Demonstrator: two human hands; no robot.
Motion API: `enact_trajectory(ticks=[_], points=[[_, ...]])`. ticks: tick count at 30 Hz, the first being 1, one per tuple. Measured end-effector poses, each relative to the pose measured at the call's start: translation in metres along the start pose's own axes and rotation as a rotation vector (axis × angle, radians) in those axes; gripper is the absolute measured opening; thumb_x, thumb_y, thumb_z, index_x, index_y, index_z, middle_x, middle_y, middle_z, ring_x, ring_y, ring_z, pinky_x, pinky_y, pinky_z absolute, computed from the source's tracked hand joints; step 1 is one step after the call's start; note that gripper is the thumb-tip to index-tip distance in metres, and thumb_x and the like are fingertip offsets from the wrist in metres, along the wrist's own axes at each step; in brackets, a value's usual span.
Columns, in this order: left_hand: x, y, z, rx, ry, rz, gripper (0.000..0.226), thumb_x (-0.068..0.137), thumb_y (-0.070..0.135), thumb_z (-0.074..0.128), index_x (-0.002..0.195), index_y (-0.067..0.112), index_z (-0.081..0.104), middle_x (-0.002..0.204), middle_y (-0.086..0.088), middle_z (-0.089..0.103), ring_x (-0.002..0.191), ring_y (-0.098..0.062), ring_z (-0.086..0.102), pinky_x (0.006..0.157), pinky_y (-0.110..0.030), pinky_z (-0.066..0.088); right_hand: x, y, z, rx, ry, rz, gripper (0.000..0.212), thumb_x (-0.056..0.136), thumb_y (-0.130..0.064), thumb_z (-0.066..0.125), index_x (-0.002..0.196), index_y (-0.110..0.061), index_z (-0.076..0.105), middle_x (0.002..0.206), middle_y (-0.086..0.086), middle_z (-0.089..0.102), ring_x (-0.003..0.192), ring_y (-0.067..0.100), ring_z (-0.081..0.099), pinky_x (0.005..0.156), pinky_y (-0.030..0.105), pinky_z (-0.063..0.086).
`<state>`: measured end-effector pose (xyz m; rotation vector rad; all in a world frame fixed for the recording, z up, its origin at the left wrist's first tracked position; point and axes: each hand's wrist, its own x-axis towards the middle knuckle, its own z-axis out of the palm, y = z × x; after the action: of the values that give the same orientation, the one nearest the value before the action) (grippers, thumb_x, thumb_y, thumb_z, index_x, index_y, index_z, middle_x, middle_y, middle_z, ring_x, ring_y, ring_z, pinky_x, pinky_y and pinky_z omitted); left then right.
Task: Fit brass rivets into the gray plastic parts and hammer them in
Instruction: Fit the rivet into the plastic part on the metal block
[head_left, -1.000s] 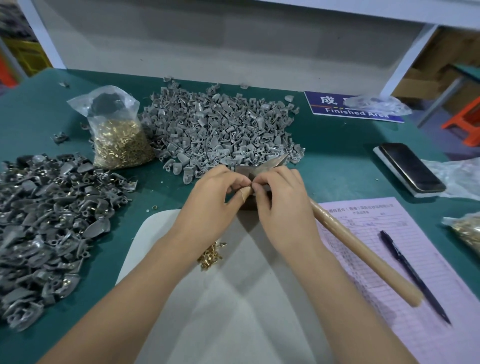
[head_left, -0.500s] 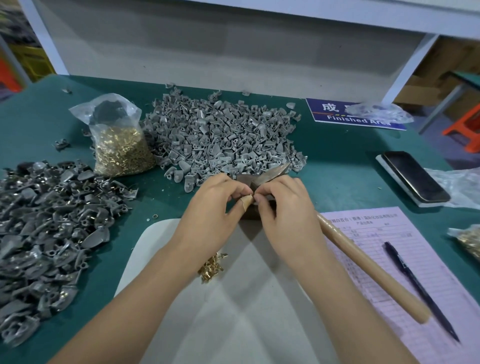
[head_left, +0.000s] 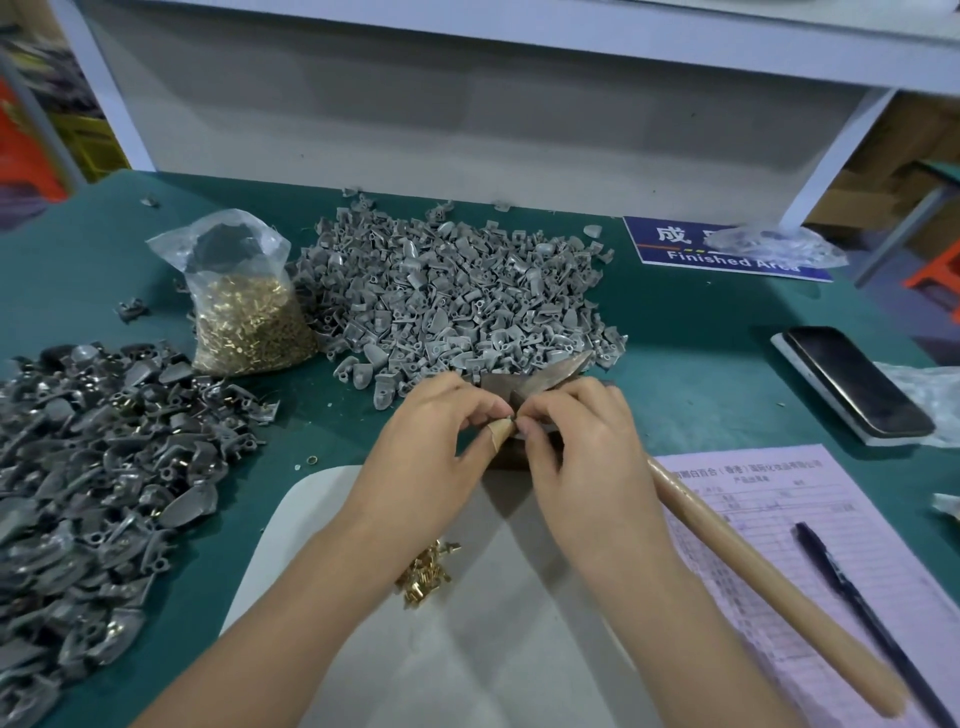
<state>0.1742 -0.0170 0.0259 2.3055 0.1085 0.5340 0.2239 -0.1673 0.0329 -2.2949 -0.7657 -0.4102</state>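
Observation:
My left hand (head_left: 426, 447) and my right hand (head_left: 576, 447) meet fingertip to fingertip at the table's middle, pinching a small piece (head_left: 511, 415) between them; it is mostly hidden by the fingers. A taped left thumb shows there. A hammer lies under my right hand, its metal head (head_left: 550, 376) behind the fingers and its wooden handle (head_left: 769, 587) running to the lower right. A large heap of gray plastic parts (head_left: 457, 301) lies beyond the hands. Loose brass rivets (head_left: 426, 571) sit on the white mat (head_left: 467, 649) beneath my left forearm.
A plastic bag of brass rivets (head_left: 244, 317) stands left of the heap. Another pile of gray parts (head_left: 98, 467) fills the left side. A phone (head_left: 852, 384), a pink form (head_left: 831, 545) with a pen (head_left: 872, 623), and a blue "Finished Area" sign (head_left: 727, 249) occupy the right.
Both hands stay together at the same spot, with only small finger movement. The camera has tilted slightly, shifting the scene lower in view.

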Motion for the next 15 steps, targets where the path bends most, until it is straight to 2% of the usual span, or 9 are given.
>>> enact_trajectory(ticks=[4, 11, 15], points=[[0.0003, 0.0007, -0.0003, 0.019, 0.004, 0.007, 0.008, 0.093, 0.023, 0.072, 0.100, 0.026, 0.075, 0.089, 0.015, 0.056, 0.093, -0.001, 0.052, 0.077, -0.007, 0.036, 0.0024, -0.0007, -0.0020, -0.002, -0.040, 0.009, 0.009, 0.094, -0.010, 0.066, 0.089, -0.014, 0.071, 0.091, 0.000, 0.057, 0.094, 0.024, 0.048, 0.083, 0.037, 0.042], [0.0020, -0.0007, -0.0007, 0.040, 0.001, 0.032, 0.007, 0.092, 0.024, 0.073, 0.098, 0.027, 0.075, 0.086, 0.014, 0.057, 0.087, 0.000, 0.053, 0.075, -0.008, 0.037, 0.0059, -0.0016, -0.0045, -0.014, -0.081, 0.029, 0.012, 0.095, -0.010, 0.063, 0.090, -0.013, 0.073, 0.092, 0.003, 0.061, 0.096, 0.025, 0.051, 0.085, 0.033, 0.040], [0.0028, -0.0001, -0.0023, 0.062, 0.006, 0.050, 0.007, 0.092, 0.023, 0.073, 0.097, 0.026, 0.075, 0.085, 0.015, 0.056, 0.084, 0.001, 0.053, 0.073, -0.005, 0.035, 0.0087, -0.0032, -0.0065, -0.037, -0.109, 0.015, 0.013, 0.095, -0.010, 0.061, 0.091, -0.012, 0.073, 0.096, 0.003, 0.062, 0.098, 0.025, 0.055, 0.089, 0.036, 0.043]])
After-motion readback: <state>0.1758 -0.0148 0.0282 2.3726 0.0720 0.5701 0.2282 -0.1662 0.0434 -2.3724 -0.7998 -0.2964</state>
